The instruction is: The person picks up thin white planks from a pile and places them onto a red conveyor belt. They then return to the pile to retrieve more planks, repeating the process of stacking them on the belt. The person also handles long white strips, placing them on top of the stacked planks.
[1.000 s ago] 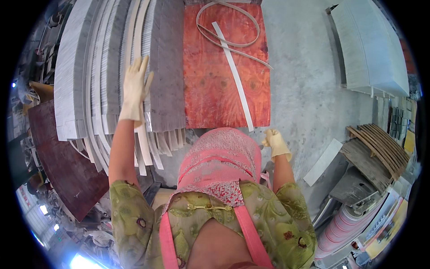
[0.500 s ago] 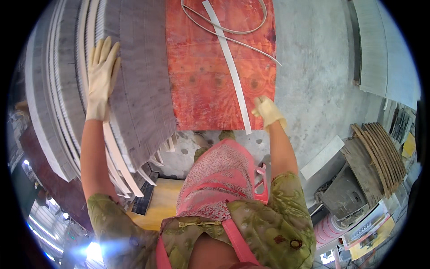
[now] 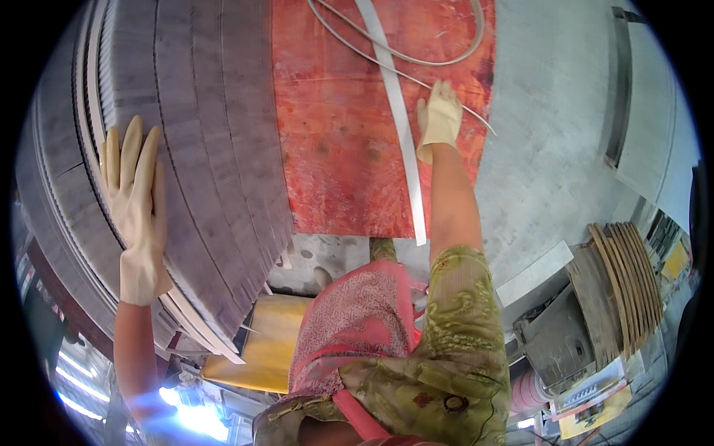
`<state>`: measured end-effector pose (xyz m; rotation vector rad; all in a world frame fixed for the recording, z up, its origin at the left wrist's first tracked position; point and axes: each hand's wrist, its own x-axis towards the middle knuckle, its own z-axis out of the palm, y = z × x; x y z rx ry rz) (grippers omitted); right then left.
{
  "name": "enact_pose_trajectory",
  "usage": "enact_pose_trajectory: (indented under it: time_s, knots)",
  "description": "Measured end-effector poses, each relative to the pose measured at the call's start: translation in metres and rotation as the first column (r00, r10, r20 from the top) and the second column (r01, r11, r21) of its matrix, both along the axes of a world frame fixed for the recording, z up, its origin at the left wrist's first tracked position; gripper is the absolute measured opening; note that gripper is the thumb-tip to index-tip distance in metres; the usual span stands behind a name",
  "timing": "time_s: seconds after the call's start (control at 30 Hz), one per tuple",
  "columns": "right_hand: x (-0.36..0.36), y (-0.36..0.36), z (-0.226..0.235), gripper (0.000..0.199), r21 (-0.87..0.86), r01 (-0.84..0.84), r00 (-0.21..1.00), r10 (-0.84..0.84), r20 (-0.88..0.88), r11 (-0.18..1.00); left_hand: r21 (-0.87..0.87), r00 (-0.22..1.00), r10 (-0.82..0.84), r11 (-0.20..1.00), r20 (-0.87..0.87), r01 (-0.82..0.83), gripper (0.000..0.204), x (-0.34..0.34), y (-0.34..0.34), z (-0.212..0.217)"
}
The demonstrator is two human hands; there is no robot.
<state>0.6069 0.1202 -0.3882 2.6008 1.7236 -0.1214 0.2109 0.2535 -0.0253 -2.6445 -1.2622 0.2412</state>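
My left hand (image 3: 135,201), in a cream rubber glove, lies with its fingers stretched along a stack of grey ribbed-edge panels (image 3: 201,149). White strips show between the layers near its fingers. My right hand (image 3: 442,115), gloved alike, reaches over a red wooden board (image 3: 335,141). Its thumb stands apart from its fingers. The fingertips cover part of a thin, curved pale strip (image 3: 477,117) that loops across the board; no firm grip on it shows. Left of this hand, a flat white strip (image 3: 402,123) lies lengthwise and sticks out past the board's near edge.
Grey concrete floor (image 3: 554,141) extends right of the board. Pale panels (image 3: 643,119) stand at the far right. Nearer are stacked curved wooden slats (image 3: 621,290) and a grey plastic chair (image 3: 558,342). A yellow sheet (image 3: 271,342) lies by the stack's near end.
My right hand has moved forward over the board, from the flat strip's near end to the thin strip, and its fingers have opened. My left hand sits nearer on the stack. The view has shifted.
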Motion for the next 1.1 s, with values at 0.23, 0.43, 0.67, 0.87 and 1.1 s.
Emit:
enact_pose_trajectory:
  time_s: [0.23,0.43,0.67,0.87,1.1]
  knots:
    - [-0.008,0.045,-0.007,0.031,-0.499,0.02,0.993,-0.075,-0.09,0.866,-0.043,0.999,0.05,0.998,0.014,-0.049,0.036,0.003,-0.001,0.0]
    - [-0.047,0.031,0.027,0.017,-0.373,-0.252,0.94,0.134,-0.314,0.893,-0.053,1.0,0.017,0.998,0.011,-0.017,0.037,0.004,0.0,0.006]
    - [-0.09,-0.022,0.157,0.028,0.034,-0.196,0.388,0.109,-0.915,0.98,-0.014,0.99,0.015,1.0,0.14,-0.013,0.03,0.007,-0.006,0.01]
    - [-0.119,-0.074,0.268,0.029,0.036,0.027,0.229,0.029,-0.973,0.999,-0.008,0.997,0.048,0.999,0.054,-0.047,0.038,-0.001,-0.016,0.02]
    - [-0.138,-0.122,0.381,0.026,0.066,0.107,0.227,0.04,-0.973,0.992,-0.405,0.835,0.283,0.911,0.472,-0.08,0.078,0.096,-0.112,0.061]
